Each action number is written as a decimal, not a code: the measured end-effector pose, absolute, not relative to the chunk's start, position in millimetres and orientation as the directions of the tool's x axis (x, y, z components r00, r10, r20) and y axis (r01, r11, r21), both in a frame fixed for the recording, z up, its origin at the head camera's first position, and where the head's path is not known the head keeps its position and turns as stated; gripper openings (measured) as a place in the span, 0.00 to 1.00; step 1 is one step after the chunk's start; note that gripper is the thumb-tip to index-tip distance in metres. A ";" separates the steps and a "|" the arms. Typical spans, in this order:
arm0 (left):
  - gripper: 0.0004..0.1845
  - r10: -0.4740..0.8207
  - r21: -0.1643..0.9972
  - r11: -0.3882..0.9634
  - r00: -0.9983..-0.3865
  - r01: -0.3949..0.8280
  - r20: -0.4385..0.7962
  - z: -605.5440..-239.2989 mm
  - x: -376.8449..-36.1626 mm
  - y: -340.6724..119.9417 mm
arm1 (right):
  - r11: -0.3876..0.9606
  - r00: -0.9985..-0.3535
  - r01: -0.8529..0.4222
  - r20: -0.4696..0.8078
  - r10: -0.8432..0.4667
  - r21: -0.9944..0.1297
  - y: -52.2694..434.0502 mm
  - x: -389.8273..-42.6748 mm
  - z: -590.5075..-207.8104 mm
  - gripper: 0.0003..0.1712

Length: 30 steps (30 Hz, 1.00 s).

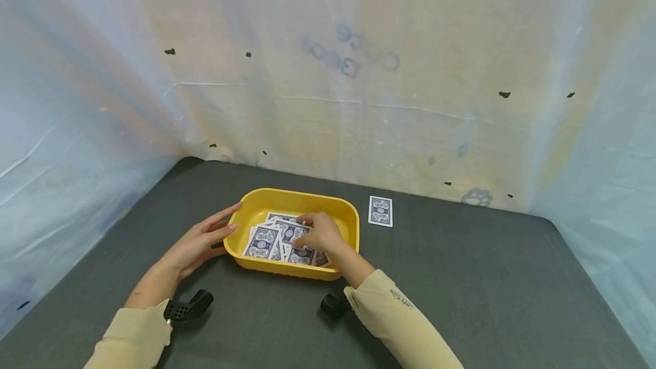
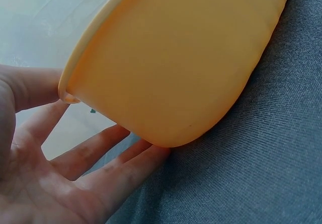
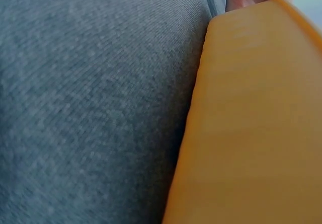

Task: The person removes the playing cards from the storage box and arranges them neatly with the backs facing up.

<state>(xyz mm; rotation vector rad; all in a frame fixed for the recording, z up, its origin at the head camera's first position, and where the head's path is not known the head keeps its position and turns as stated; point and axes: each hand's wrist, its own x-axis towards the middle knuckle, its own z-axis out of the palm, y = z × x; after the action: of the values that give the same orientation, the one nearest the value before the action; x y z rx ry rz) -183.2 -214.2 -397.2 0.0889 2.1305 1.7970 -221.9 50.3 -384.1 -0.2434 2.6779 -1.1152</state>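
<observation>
In the head view the left hand (image 1: 197, 244) is lying flat with straight fingers against the left end of the yellow tray (image 1: 246, 201) near the table's (image 1: 461, 278) back edge, while the right hand (image 1: 322, 233) is curling onto the loose cards (image 1: 263, 241) inside; its fingers could be dragging several cards at once. The left wrist view is adding fingers (image 2: 108, 148) touching the tray wall (image 2: 171, 63). The right wrist view is showing only tray side (image 3: 251, 123), hiding the cards.
</observation>
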 end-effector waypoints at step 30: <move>0.35 0.258 0.964 0.177 -0.935 -0.200 -0.242 -395.5 -183.7 -212.6 | 0.492 -0.976 0.110 -0.187 -0.111 -0.864 70.3 -221.0 -364.4 0.10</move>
<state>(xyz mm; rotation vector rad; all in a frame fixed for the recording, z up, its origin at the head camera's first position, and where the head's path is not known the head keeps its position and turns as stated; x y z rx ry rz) -183.7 -212.6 -395.5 0.0551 2.1097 1.8128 -221.0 70.3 -364.4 -0.0011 2.5186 -1.4819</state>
